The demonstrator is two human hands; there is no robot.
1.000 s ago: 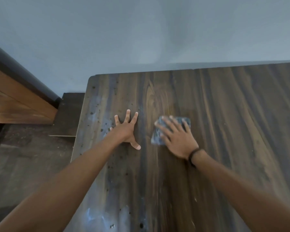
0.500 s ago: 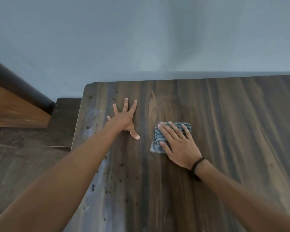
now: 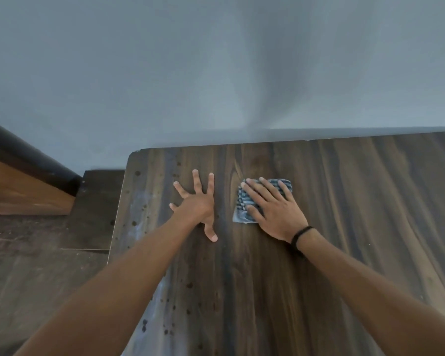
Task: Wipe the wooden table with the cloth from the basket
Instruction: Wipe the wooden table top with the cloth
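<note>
The right hand (image 3: pixel 272 209) lay flat on the cloth (image 3: pixel 244 209), not gripping, the left hand (image 3: pixel 198 204) spread open on the table (image 3: pixel 357 201), so the cloth might slip out.

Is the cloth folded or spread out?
Folded: the cloth is a small striped rectangle, flat on the table under the right hand.

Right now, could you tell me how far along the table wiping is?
Done: the cloth is out of the basket and on the table. In hand: the right hand presses it flat near the far edge, while the left hand rests spread beside it. Left: dark spots and pale smears along the left edge look unwiped.
</note>
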